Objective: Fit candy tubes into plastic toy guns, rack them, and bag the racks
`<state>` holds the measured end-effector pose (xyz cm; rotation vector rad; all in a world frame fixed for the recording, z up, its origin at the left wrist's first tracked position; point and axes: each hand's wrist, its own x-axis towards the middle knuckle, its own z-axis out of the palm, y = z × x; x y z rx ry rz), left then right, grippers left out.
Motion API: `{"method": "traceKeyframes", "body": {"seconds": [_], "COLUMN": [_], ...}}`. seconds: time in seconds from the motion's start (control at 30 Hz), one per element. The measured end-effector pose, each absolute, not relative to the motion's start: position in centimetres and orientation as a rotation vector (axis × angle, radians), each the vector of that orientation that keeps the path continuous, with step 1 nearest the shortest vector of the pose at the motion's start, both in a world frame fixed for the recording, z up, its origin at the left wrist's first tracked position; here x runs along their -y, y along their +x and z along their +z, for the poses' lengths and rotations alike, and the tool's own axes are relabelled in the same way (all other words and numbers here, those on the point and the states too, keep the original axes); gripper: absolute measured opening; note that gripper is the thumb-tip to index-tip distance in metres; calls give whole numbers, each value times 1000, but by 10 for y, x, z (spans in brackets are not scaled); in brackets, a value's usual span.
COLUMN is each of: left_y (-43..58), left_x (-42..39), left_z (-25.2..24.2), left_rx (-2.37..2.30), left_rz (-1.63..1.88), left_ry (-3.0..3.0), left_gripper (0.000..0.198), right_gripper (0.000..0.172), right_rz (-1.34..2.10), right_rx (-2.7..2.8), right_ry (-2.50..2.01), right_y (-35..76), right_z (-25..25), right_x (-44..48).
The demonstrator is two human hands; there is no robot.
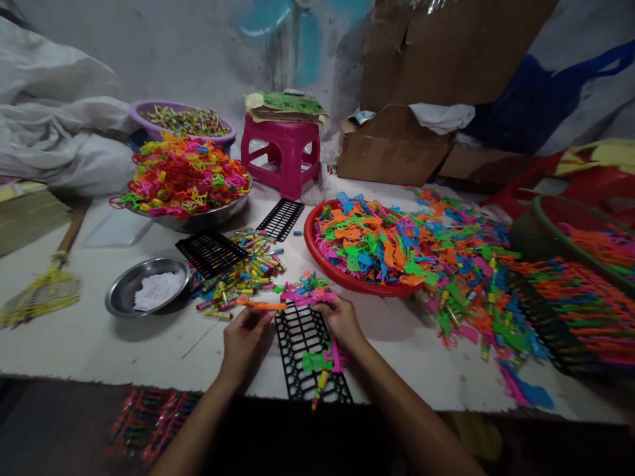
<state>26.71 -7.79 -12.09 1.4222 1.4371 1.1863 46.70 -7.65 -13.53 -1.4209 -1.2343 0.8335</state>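
Note:
Over the front of the table, my left hand (247,340) is closed with an orange plastic toy piece (264,305) pinched at the fingertips. My right hand (344,322) pinches a pink plastic toy piece (321,301); its exact shape is blurred. Beneath both hands lies a black plastic grid (296,337). On the grid's right side rest a green lattice-patterned piece (314,361), a pink piece (338,357) and a small yellow-wrapped tube (321,389). More coloured pieces lie just beyond the grid, partly hidden by what I hold.
A red basin (317,248) heaped with plastic pieces stands ahead right, spilling rightward. Small wrapped tubes (248,277) lie ahead left beside a second black grid (211,253). Farther left are a steel bowl (116,307) with paper slips and a heaped metal basin (198,221). A pink stool (292,155) stands behind.

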Motion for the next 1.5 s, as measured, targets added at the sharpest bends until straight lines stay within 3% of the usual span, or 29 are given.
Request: {"method": "traceKeyframes", "body": {"seconds": [0.1,0.27,0.9,1.0,1.1,1.17,1.3,1.5], "left_y": [269,273,274,262,257,262,279,282], "left_x": [79,80,68,64,57,51,45,54], "left_z": [-120,-117,-125,-115,-89,-71,-55,-72], "left_rx": [-1424,-1402,-1413,-1356,-1327,-1194,-961,-1040], "left_rz": [1191,1175,1006,954,1006,1048,1098,1201], "left_ry": [1445,1554,1928,1905,1829,1858,2131,2281], "left_gripper": [24,21,18,21,39,45,32,32], "right_gripper": [8,20,14,11,13,16,25,26], "right_rz": [785,726,543,593,756,664,503,982], "right_rx": [1297,1360,1621,1663,1661,1599,1767,2215], "right_ry": [-1472,-1528,-1654,-1676,-1648,-1586,-1457,-1373], "right_y": [468,471,457,472,493,498,478,460], "right_z": [-134,-130,-121,-105,-66,-34,5,6], "right_x": [77,76,83,105,123,123,87,28]}}
